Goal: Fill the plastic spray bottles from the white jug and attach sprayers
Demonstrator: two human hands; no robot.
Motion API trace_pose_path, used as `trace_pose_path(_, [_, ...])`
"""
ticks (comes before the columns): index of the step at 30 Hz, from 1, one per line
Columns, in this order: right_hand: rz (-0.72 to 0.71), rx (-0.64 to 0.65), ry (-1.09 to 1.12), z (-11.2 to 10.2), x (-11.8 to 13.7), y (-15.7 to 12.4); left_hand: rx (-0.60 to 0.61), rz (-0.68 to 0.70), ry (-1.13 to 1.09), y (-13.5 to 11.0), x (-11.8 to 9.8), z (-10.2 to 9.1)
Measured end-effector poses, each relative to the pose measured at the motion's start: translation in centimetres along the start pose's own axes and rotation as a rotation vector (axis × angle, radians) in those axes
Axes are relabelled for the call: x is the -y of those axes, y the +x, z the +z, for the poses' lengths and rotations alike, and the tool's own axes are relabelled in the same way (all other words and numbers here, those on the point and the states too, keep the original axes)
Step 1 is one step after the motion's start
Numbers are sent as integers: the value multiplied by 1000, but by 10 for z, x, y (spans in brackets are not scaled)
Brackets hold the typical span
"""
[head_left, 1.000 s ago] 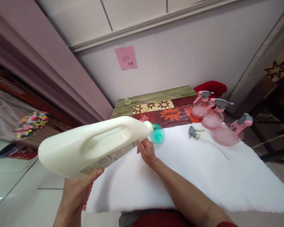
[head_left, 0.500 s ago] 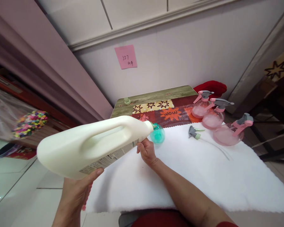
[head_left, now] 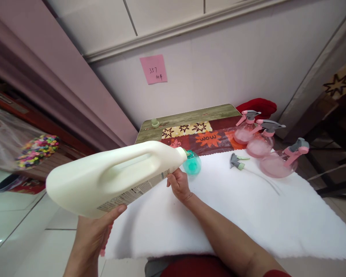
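Observation:
A large pale jug [head_left: 83, 179] with a built-in handle lies tilted across the view, its neck lower at the right. My left hand [head_left: 103, 223] supports it from below near the base, thumb along the printed label. Under the neck, my right hand [head_left: 178, 184] has its fingers curled against the jug. The jug's mouth meets the opening of a green clear bottle [head_left: 192, 163] standing on the white cloth [head_left: 219, 215]; any liquid between them is too small to make out. To the right lies a grey and green spray head [head_left: 237, 162] with its dip tube.
Several pink spray bottles [head_left: 259, 144] with grey and pink triggers stand at the table's right. A small green cap [head_left: 155, 122] sits at the back left. Behind the table is a wall with a pink note [head_left: 153, 69]; a red item [head_left: 258, 107] lies at the back right.

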State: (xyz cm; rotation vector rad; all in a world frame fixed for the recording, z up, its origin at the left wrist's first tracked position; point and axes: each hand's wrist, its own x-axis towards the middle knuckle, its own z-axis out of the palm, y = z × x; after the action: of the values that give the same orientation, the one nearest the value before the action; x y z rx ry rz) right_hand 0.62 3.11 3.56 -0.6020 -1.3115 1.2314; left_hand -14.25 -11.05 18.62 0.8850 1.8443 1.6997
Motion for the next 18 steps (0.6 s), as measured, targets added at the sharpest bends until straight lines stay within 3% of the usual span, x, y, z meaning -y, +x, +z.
trace_pose_path(18, [17,-2,19,1,0,0,29,21,-42,2,-5,3])
